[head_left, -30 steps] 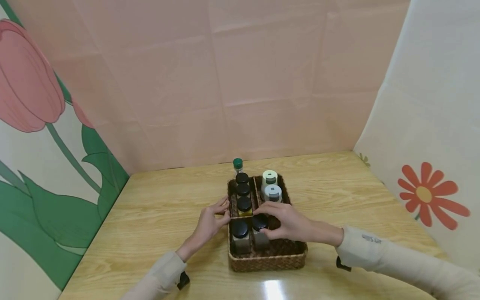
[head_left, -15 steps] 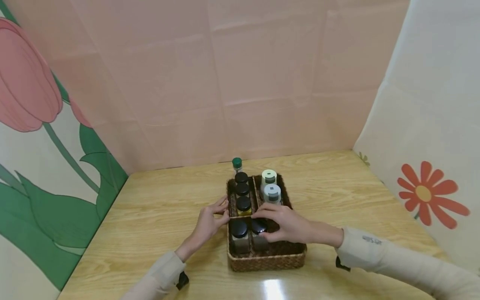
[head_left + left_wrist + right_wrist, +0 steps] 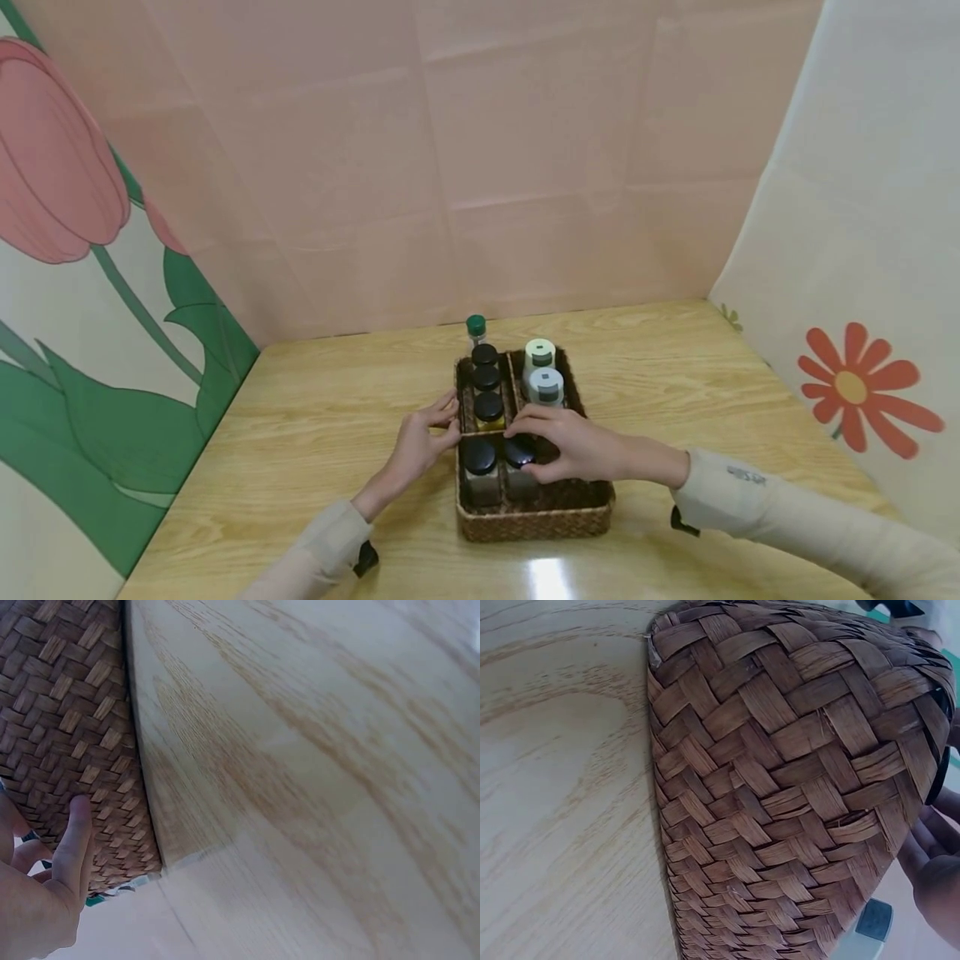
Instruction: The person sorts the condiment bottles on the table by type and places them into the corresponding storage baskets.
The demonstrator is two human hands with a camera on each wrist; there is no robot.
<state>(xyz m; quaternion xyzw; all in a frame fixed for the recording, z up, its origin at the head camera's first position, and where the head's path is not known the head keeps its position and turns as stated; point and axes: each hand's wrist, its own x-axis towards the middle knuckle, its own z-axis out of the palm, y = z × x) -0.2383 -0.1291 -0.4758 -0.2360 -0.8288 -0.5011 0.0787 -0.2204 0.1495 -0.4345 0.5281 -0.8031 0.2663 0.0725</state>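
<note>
In the head view a brown woven basket (image 3: pixel 534 525) with compartments stands on the wooden table. My right hand (image 3: pixel 581 450) reaches over its right wall and holds a black-lidded jar (image 3: pixel 521 482) by the lid, thumb and fingers on opposite sides. The jar sits upright in the front compartment, beside a second black-lidded jar (image 3: pixel 481 479). My left hand (image 3: pixel 416 446) rests its fingertips and thumb against the basket's left outer wall; a straight digit lies on the weave in the left wrist view. In the right wrist view the basket wall hides most of the right hand (image 3: pixel 939 862).
Several black-lidded jars (image 3: pixel 489 408) line the back left compartment. Two white-capped bottles (image 3: pixel 545 387) stand at the back right. A green-capped bottle (image 3: pixel 476 327) is behind the jars. Pink cloth (image 3: pixel 525 208) hangs behind the table (image 3: pixel 322 425).
The held jar's lid has shifted slightly down and now sits more level with the jar beside it. My right fingers have moved very little; my left hand stays against the basket.
</note>
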